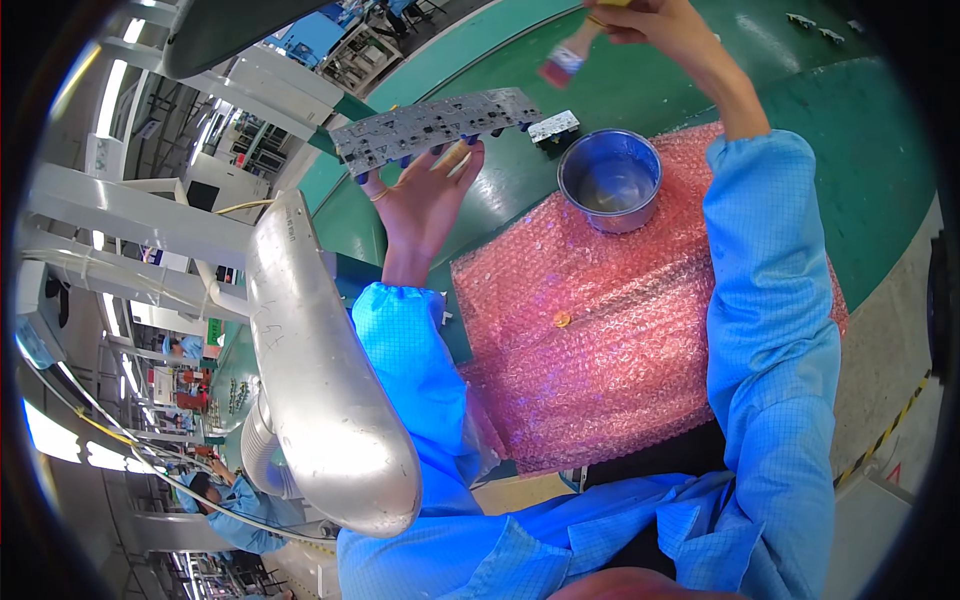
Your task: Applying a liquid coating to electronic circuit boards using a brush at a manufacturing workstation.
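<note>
My left hand [425, 205] holds up a long grey circuit board panel [435, 125] dotted with small dark components. Its fingers grip the panel's lower edge, and some fingertips look dark, perhaps covered. At the top of the view, the fingers of my right hand [660, 22] are closed round the yellowish handle of a paintbrush [572, 58]. The bristles point down and left, apart from the panel and slightly blurred. Below the brush stands a round metal pot [612, 212] with a shallow layer of liquid or residue inside, resting on pink bubble wrap [590, 370].
A small white-topped block [554, 126] lies on the green table [830, 120] beside the pot. A small yellow disc [562, 319] sits on the bubble wrap. Close to my left arm hangs a large silver duct hood [325, 370]. Another person [240, 510] works at the lower left.
</note>
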The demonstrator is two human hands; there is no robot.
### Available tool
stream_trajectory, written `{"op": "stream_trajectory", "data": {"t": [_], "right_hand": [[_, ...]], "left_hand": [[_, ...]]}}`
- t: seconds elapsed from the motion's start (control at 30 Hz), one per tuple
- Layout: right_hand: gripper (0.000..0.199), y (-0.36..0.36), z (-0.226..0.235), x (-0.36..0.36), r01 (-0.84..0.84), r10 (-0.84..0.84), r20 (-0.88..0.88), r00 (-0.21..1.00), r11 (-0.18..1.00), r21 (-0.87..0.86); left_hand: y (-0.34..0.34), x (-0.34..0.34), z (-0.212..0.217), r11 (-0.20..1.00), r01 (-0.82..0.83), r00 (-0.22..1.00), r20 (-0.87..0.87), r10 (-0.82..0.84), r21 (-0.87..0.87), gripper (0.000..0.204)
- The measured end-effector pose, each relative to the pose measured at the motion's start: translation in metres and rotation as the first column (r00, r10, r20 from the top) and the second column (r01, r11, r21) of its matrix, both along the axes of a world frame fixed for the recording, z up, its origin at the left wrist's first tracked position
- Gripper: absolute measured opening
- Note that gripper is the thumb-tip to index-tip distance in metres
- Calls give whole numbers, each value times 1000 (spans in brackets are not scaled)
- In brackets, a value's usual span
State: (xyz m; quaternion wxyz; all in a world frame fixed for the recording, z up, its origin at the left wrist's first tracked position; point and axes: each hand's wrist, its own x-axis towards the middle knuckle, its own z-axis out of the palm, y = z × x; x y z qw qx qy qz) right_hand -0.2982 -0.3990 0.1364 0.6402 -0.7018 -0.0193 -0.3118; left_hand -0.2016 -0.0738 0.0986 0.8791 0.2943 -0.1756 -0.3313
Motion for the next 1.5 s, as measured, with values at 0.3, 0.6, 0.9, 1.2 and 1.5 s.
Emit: {"op": "stream_trajectory", "data": {"t": [0.3, 0.6, 0.9, 1.2, 1.5], "right_hand": [[34, 112, -8, 30, -457, 382, 265, 885, 820, 344], [33, 124, -10, 28, -490, 428, 241, 871, 789, 371], [35, 120, -11, 31, -399, 372, 151, 916, 884, 244], [33, 55, -36, 47, -127, 127, 7, 992, 989, 73], [33, 63, -26, 44, -225, 212, 92, 973, 957, 182]], "left_hand": [[-2, -5, -12, 999, -26, 997, 68, 23, 47, 106], [-2, -8, -14, 1000, 6, 999, 31, -7, 23, 98], [-1, -6, -17, 999, 23, 991, 131, -27, 35, 101], [4, 1, -3, 999, -1, 999, 37, 3, -49, 94], [3, 3, -5, 1000, -14, 1000, 2, 14, 1, 98]]}}
